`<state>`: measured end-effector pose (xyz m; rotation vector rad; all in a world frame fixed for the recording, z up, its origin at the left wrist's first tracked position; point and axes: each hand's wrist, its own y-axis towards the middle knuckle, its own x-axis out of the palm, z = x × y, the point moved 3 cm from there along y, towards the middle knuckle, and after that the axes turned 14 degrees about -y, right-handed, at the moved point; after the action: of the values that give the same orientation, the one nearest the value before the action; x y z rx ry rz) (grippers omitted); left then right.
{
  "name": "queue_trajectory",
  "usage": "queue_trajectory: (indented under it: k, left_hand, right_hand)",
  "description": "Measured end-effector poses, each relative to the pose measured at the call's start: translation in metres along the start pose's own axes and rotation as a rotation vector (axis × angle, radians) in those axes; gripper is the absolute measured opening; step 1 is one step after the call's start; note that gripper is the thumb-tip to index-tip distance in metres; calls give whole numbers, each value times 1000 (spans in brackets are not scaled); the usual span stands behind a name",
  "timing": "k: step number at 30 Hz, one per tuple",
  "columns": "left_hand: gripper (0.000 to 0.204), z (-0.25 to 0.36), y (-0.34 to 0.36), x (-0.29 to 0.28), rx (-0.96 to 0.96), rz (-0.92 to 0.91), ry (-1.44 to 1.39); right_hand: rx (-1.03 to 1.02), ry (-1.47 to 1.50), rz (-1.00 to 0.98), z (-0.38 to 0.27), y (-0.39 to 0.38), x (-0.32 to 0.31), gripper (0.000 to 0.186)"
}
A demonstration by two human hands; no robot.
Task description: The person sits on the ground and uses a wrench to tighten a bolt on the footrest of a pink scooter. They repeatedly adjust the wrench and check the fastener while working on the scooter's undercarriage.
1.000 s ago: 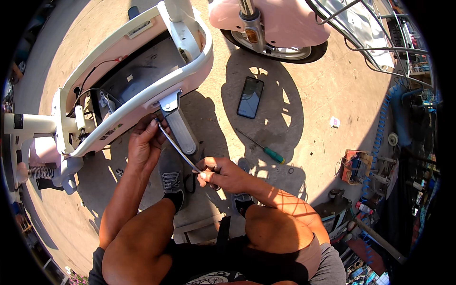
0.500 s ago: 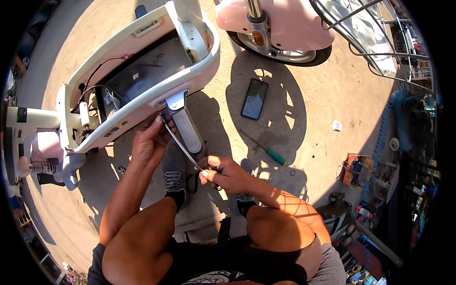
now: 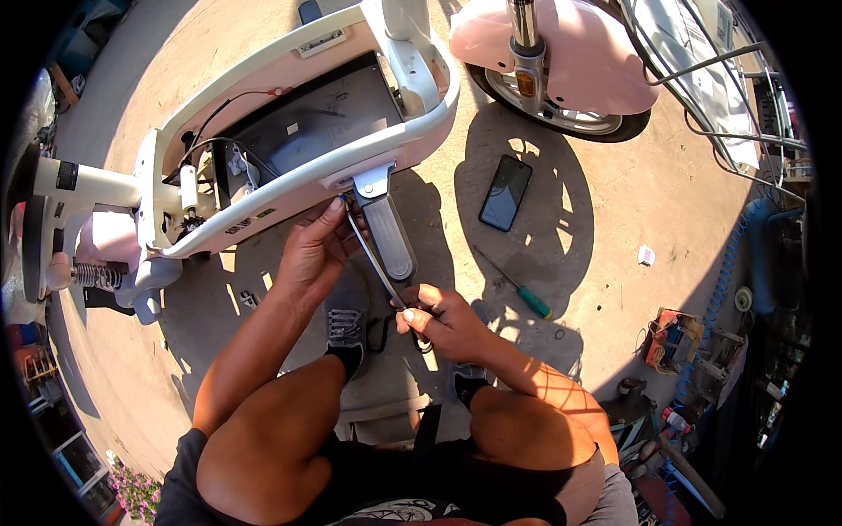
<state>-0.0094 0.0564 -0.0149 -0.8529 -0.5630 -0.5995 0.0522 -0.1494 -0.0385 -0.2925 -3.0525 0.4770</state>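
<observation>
A thin, shiny cable (image 3: 379, 265) runs between my two hands in a gentle curve, close beside the grey folding footrest (image 3: 386, 235). Thumb and fingers of my left hand (image 3: 316, 252) pinch its upper end, right under the lower edge of the white and pink scooter body (image 3: 307, 168). My right hand (image 3: 445, 321) grips the lower part near the footrest's tip, and a dark loop of it hangs below the fingers. The scooter's floor compartment (image 3: 329, 110) lies uncovered, with wires and a white cylindrical part at its left end.
On the ground to the right are a phone (image 3: 506, 193) and a green-handled screwdriver (image 3: 531, 300). Beyond stands a pink front fender (image 3: 592, 66) over a wheel, beside a wire basket (image 3: 737, 131). Tools and a blue coiled hose (image 3: 721, 254) crowd the right side.
The whole view has shifted, so the scooter, hands and ground items appear farther right. Both hands keep their hold on the cable, nearly unmoved relative to the footrest.
</observation>
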Motion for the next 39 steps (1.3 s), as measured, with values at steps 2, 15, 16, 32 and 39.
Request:
queue_trajectory:
  k: [2,15,16,32,39]
  left_hand:
    - [26,1,1,0,-4,-13,3]
    - [27,-5,12,-7,-100,72,-93]
    - [23,-5,12,-6,-88,92,-99]
    - [18,-8,13,-8,-44,113,-109]
    - [25,-10,16,-7,-22,89,-57]
  right_hand:
    - [8,32,3,-5,1,0,24]
    - [83,399,2,-13,8,5,26]
    - [106,433,-5,-13,8,4,26]
    - [166,797,-145,-10,12,5,26]
    - [186,994,-233,8,18,14,24]
